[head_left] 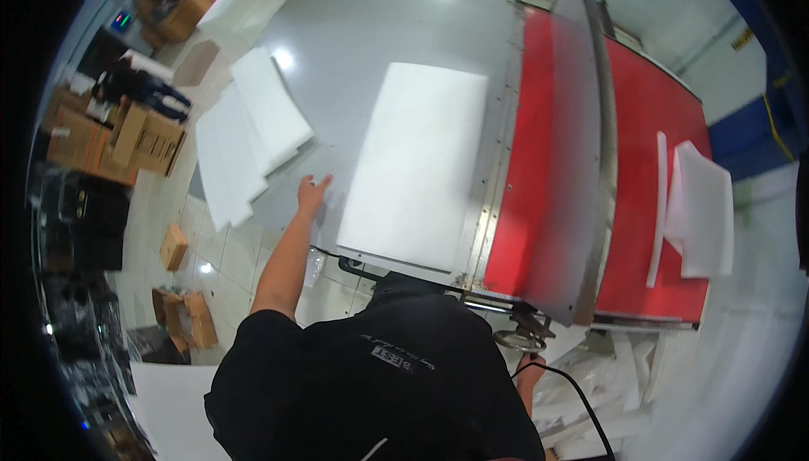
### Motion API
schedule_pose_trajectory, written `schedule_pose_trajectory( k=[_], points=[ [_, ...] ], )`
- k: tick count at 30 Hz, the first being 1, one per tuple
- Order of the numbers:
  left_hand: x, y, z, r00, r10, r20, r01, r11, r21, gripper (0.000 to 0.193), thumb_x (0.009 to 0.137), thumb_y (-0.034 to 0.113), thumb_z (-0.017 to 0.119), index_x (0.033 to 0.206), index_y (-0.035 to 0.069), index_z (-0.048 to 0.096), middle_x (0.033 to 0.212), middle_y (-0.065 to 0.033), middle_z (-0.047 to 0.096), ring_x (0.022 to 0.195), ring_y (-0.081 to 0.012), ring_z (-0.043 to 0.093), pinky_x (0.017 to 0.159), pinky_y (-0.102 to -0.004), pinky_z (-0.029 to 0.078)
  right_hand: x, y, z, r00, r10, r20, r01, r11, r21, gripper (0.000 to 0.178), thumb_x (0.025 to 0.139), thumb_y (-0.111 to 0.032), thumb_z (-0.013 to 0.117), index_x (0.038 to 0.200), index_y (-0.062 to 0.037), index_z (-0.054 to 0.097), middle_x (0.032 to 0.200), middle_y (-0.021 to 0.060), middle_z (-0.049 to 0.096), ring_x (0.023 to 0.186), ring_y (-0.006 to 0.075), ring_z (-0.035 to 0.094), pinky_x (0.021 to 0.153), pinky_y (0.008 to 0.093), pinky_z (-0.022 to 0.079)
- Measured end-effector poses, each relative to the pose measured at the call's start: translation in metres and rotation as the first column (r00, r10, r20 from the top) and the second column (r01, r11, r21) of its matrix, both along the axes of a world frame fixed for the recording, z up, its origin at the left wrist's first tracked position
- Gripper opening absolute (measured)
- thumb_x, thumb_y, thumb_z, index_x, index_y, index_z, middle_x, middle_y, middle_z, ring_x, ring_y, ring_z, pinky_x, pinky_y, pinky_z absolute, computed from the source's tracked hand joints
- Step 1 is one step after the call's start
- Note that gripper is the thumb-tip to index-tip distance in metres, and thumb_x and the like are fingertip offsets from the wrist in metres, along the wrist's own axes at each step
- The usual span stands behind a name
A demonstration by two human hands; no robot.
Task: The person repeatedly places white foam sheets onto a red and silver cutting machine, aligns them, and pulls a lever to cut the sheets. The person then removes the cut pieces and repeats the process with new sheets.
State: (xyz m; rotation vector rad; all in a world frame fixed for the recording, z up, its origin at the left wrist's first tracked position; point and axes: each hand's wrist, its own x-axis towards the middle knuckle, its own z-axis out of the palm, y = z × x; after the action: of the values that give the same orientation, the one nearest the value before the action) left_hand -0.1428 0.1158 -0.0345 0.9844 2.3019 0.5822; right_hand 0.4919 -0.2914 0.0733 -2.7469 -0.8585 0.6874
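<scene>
A white foam sheet (417,166) lies flat on the grey machine table (337,31), along the metal strip beside the red bed. My left hand (313,194) is over the table's near left part, fingers apart and holding nothing, between this sheet and a fanned pile of white foam sheets (253,128). My right hand (531,370) is low at the machine's front, just below a metal handwheel (520,341). Its fingers appear closed around the wheel's handle, though they are partly hidden. A tall grey metal plate (575,149) stands across the red bed (529,141).
On the red surface (636,115) beyond the plate lie a foam strip (658,208) and a foam piece (704,208). A black cable (581,393) hangs by my right hand. Far left, a person (139,86) stands among cardboard boxes (152,136). An open carton (198,318) sits on the tiled floor.
</scene>
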Motion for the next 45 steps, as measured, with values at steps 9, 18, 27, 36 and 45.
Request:
schedule_pose_trajectory(
  k=[9, 18, 27, 36, 45],
  points=[
    [0.149, -0.013, 0.044, 0.835, -0.524, -0.167, 0.448, 0.825, -0.345, 0.099, 0.060, 0.053, 0.093, 0.129, -0.005, 0.052, 0.128, -0.0255, 0.055, 0.120, -0.0412, 0.053, 0.104, -0.0498, 0.044, -0.004, -0.003, 0.008, 0.991, 0.086, 0.102, -0.078, 0.994, -0.080, 0.029, 0.081, -0.024, 0.068, 0.082, 0.0041, 0.073, 0.081, 0.0295, 0.067, 0.079, 0.0485, 0.067, 0.074, 0.0552, 0.052],
    [0.287, -0.034, 0.020, 0.678, -0.728, -0.098, 0.728, 0.684, -0.048, 0.091, 0.061, 0.047, 0.095, 0.118, -0.010, 0.053, 0.122, -0.0291, 0.057, 0.113, -0.0441, 0.055, 0.099, -0.0487, 0.047, -0.006, 0.000, 0.006, 0.998, -0.066, 0.011, 0.067, 0.990, -0.120, 0.031, 0.082, -0.031, 0.067, 0.083, -0.0004, 0.073, 0.085, 0.0265, 0.069, 0.084, 0.0450, 0.068, 0.078, 0.0534, 0.055],
    [0.283, 0.002, -0.005, 0.492, -0.807, -0.327, 0.860, 0.508, 0.043, 0.068, 0.066, 0.042, 0.093, 0.091, -0.015, 0.065, 0.092, -0.0308, 0.070, 0.086, -0.0459, 0.067, 0.084, -0.0503, 0.054, -0.004, 0.001, 0.013, 0.992, -0.120, -0.028, 0.117, 0.989, -0.095, 0.029, 0.078, -0.028, 0.065, 0.083, -0.0018, 0.075, 0.085, 0.0228, 0.071, 0.086, 0.0410, 0.070, 0.078, 0.0513, 0.057],
    [0.272, 0.019, -0.018, 0.303, -0.890, -0.341, 0.891, 0.391, -0.231, 0.080, 0.075, 0.059, 0.083, 0.085, -0.018, 0.062, 0.093, -0.0338, 0.067, 0.086, -0.0471, 0.067, 0.079, -0.0508, 0.056, -0.002, -0.014, -0.001, 0.991, -0.097, -0.094, 0.102, 0.993, 0.052, 0.031, 0.076, -0.031, 0.063, 0.076, -0.0013, 0.073, 0.079, 0.0227, 0.070, 0.081, 0.0412, 0.070, 0.072, 0.0511, 0.057],
    [0.276, 0.039, -0.016, 0.187, -0.927, -0.326, 0.888, 0.301, -0.347, 0.087, 0.081, 0.066, 0.075, 0.090, -0.020, 0.061, 0.097, -0.0351, 0.066, 0.094, -0.0461, 0.068, 0.083, -0.0523, 0.056, -0.002, -0.017, 0.008, 0.977, -0.138, -0.162, 0.150, 0.986, 0.066, 0.029, 0.073, -0.027, 0.063, 0.081, -0.0013, 0.074, 0.085, 0.0221, 0.072, 0.086, 0.0400, 0.071, 0.076, 0.0498, 0.058]
  ],
)
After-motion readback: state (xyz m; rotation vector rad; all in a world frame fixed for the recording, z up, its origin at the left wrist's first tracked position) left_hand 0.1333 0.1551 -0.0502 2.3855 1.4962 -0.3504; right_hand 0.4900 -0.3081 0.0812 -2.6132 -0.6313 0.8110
